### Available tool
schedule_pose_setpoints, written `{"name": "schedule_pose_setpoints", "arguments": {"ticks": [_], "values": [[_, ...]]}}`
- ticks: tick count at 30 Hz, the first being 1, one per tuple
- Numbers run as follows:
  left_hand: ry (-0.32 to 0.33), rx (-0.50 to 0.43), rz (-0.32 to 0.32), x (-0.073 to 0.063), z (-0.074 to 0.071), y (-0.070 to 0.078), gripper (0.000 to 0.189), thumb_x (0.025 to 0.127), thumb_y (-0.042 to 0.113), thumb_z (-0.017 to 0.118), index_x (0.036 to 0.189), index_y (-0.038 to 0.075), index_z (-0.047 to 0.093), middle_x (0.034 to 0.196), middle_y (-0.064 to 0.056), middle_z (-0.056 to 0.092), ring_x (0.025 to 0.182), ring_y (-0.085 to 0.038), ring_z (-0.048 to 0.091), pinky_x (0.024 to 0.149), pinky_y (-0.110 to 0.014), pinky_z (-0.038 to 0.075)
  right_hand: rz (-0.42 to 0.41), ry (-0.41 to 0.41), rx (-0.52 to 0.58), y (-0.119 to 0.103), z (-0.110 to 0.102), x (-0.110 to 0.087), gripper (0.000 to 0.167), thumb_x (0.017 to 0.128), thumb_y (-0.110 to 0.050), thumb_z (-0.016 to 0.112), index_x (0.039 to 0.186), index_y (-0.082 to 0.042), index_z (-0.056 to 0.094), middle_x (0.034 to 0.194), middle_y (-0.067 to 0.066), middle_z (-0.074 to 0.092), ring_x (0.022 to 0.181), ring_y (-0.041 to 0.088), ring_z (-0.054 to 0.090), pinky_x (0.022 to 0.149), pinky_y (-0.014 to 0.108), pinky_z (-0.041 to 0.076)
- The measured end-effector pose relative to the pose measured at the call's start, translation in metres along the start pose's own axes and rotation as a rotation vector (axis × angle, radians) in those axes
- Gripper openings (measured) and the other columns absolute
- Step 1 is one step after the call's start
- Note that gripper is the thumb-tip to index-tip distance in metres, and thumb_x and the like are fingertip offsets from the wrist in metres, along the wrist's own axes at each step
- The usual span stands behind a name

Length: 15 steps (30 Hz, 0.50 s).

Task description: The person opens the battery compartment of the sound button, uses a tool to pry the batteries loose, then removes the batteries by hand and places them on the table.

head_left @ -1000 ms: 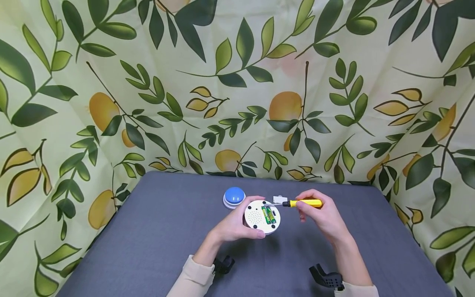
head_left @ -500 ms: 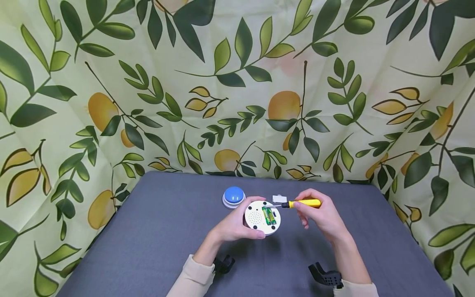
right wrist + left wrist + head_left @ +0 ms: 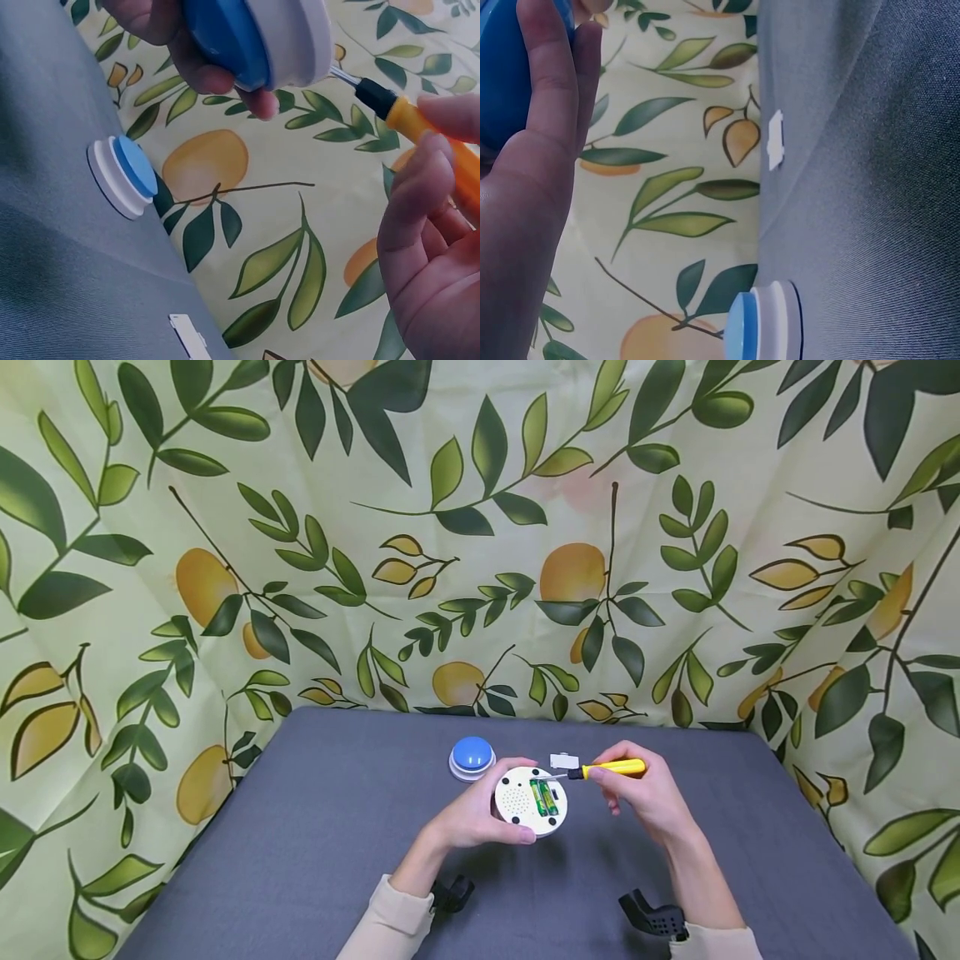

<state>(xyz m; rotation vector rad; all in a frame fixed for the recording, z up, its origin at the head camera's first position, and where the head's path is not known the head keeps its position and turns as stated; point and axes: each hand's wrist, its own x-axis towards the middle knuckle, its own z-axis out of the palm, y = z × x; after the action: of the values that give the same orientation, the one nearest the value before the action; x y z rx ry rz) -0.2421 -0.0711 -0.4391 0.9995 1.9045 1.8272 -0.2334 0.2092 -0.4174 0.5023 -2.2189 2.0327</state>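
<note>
My left hand (image 3: 471, 812) grips a round white push button device (image 3: 516, 799) by its rim, its underside turned up toward the head camera. Two green batteries (image 3: 543, 797) lie side by side in the open compartment. In the right wrist view the blue dome (image 3: 229, 41) of this device faces away from the screwdriver. My right hand (image 3: 637, 789) pinches a screwdriver (image 3: 618, 767) with a yellow handle and black collar. Its metal shaft reaches over the upper end of the batteries; the exact contact of the tip is too small to tell.
A second push button (image 3: 472, 756), blue on a white base, stands on the grey table (image 3: 337, 827) behind my left hand. A small white battery cover (image 3: 564, 761) lies beyond the screwdriver. Patterned cloth (image 3: 480, 568) hangs behind and around the table.
The screwdriver and right hand have shifted very slightly to the left. My left hand still holds the device in nearly the same place.
</note>
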Motion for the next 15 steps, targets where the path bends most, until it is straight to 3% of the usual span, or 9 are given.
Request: {"name": "schedule_pose_setpoints", "arguments": {"ticks": [3,10,15], "values": [[-0.017,-0.014,0.003,0.0001,0.0003,-0.0002,0.087,0.077,0.006,0.082,0.15,0.007,0.036,0.123,-0.007,0.058,0.102,-0.015,0.065,0.088,-0.029,0.055,-0.009,0.009,0.001,0.0001,0.002,0.0001,0.004,0.093,0.002,0.067,0.092,0.0,0.064,0.064,0.01,0.056,0.049,0.02,0.05,0.042,0.031,0.046],[-0.054,-0.062,0.014,0.0007,0.0032,-0.0022,0.083,0.077,-0.002,0.081,0.147,0.008,0.038,0.122,-0.008,0.059,0.1,-0.015,0.067,0.086,-0.032,0.057,0.04,0.035,0.057,0.001,0.002,-0.0001,0.013,0.096,-0.001,0.065,0.085,0.002,0.059,0.053,0.004,0.044,0.04,0.018,0.037,0.033,0.03,0.03],[-0.064,-0.068,0.012,0.0007,0.0043,-0.001,0.083,0.076,-0.002,0.08,0.147,0.008,0.039,0.123,-0.009,0.059,0.1,-0.016,0.067,0.087,-0.032,0.057,0.157,0.019,0.124,0.0017,0.0008,0.0014,0.017,0.098,-0.008,0.065,0.083,-0.002,0.061,0.053,0.0,0.042,0.039,0.012,0.035,0.033,0.026,0.027]]}}
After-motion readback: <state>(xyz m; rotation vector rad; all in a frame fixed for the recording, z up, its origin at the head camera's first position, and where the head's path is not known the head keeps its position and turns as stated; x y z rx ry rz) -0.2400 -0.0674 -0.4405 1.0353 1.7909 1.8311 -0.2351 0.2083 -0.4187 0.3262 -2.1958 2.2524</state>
